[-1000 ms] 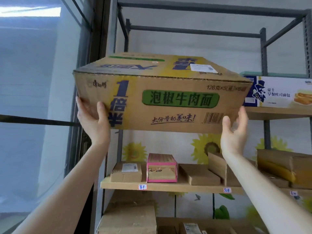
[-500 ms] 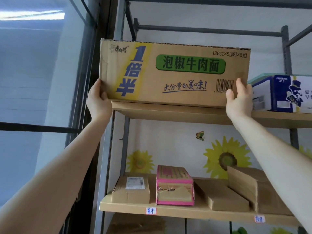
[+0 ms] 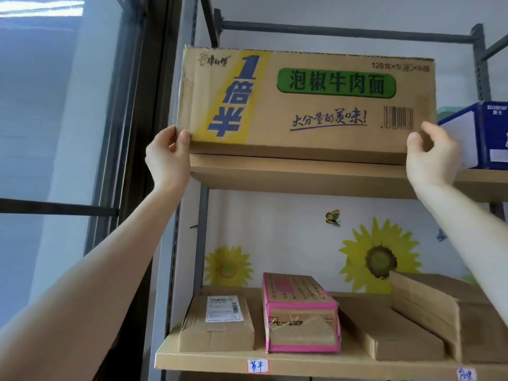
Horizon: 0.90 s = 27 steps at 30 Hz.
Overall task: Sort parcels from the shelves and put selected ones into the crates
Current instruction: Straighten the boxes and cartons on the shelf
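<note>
Carton (image 3: 306,105) sitting on the top shelf (image 3: 316,177), at its left end, near bottom edge lying about level with the shelf lip. Left hand (image 3: 167,158) gripping the lower left corner, thumb pressing the printed face, fingers going round the end out of view. Right hand (image 3: 431,158) gripping the lower right corner the same way, thumb on the face, fingers curling round the end. Both arms reaching overhead. Likely trouble: both grips sitting low and only at the corners, so a carton coming off the lip could be tipping top-first toward the person; weight not showing, contents possibly shifting inside. Right fingers working in the narrow space beside the blue box (image 3: 492,133), so they risk getting pinched or nudging that box. Left end standing close to the frame upright, with little shelf to spare that side. A drop would be landing on the pink box (image 3: 301,320) and the brown parcels on the lower shelf (image 3: 214,362). Long axis running left to right along the shelf; broad printed face pointing near, lettering reading upright, barcode toward the right end.
</note>
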{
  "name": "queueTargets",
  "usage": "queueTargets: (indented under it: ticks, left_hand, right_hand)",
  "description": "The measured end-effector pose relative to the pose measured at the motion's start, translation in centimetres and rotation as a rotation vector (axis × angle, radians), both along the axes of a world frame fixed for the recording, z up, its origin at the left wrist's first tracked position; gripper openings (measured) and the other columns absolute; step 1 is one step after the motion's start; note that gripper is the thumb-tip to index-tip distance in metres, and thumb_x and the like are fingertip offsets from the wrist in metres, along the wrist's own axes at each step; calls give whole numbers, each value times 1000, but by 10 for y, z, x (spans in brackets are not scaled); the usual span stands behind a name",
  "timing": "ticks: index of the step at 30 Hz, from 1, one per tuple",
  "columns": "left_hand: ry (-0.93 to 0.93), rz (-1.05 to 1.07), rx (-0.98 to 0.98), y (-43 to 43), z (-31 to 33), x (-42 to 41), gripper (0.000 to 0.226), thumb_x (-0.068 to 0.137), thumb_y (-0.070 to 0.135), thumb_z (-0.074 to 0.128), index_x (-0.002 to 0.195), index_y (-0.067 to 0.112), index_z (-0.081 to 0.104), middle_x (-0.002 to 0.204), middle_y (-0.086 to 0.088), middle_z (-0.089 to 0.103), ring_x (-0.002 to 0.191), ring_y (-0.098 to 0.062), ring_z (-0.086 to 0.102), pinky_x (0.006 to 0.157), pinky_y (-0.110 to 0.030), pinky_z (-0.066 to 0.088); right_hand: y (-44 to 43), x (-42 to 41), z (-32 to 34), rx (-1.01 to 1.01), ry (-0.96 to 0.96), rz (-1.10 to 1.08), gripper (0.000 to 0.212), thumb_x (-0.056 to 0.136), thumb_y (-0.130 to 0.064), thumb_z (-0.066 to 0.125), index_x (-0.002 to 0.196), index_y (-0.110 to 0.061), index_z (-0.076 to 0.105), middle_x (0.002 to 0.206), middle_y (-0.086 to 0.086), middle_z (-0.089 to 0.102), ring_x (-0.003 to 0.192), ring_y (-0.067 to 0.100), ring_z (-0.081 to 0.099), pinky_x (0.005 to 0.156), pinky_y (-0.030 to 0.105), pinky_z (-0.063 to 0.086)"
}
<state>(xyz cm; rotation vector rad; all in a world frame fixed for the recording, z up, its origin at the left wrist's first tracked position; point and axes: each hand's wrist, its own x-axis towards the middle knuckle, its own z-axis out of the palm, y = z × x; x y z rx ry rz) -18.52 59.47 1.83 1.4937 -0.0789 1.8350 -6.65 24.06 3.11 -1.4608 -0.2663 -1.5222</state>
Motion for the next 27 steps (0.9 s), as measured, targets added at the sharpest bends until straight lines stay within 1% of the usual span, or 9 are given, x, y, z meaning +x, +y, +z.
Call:
queueTargets:
  ticks: [2,4,7,10,12,14,17,23,27]
  left_hand:
    - [7,18,-7,3,1,4,18,92,24,48,85,12,59,71,8,52,65,-3,46,64,-15,37]
    - [18,34,-34,6,2,10,13,92,24,49,88,18,59,81,4,57,77,-9,52,73,-20,41]
    - [50,60,-110,13,3,18,14,92,26,50,78,24,53,90,2,57,85,-15,52,78,-29,43]
    - [82,72,-161,20,5,26,20,92,30,51,96,14,61,103,-6,63,95,-22,57,83,-35,45]
    - [89,45,-188,21,6,29,27,91,30,52,110,13,61,114,-8,63,105,-23,58,86,-33,45]
    - [91,3,-219,21,6,34,33,91,28,54,120,12,58,120,-8,62,109,-21,57,85,-28,42]
    - [85,-25,-249,21,4,41,36,92,26,54,124,11,57,122,-7,61,111,-19,56,87,-24,40]
    - [88,13,-244,20,2,44,35,93,26,48,122,9,59,119,-8,63,111,-20,58,94,-30,45]
    - [97,-20,-206,6,-14,38,40,95,24,44,134,13,45,130,-4,54,120,-17,50,100,-28,39]
  right_hand:
    - [6,3,-1,4,0,-13,39,95,-24,43,132,-12,49,138,11,47,129,26,41,109,40,32]
    - [14,6,-2,-25,36,-21,41,95,-23,43,134,-11,46,143,13,41,133,27,35,111,41,27]
    - [26,13,-2,-116,121,-7,47,95,-26,43,140,-12,38,151,13,27,140,26,23,113,40,21]
    - [33,21,-1,-224,242,-26,56,95,-35,41,145,-16,25,156,13,12,143,28,15,113,41,19]
    - [35,28,0,-285,295,-62,61,94,-41,39,146,-16,20,156,14,7,142,32,15,114,44,19]
    - [36,33,-3,-343,342,-99,64,93,-46,37,146,-16,17,155,17,8,141,35,16,115,47,18]
    - [39,41,-9,-394,393,-182,66,93,-51,30,147,-15,15,155,19,8,142,34,10,116,47,10]
    - [35,42,-8,-460,489,-288,69,91,-59,18,147,-21,10,156,15,6,144,29,6,111,57,-1]
    - [28,37,-12,-478,508,-258,66,93,-56,20,148,-20,12,157,10,6,145,27,1,111,59,-1]
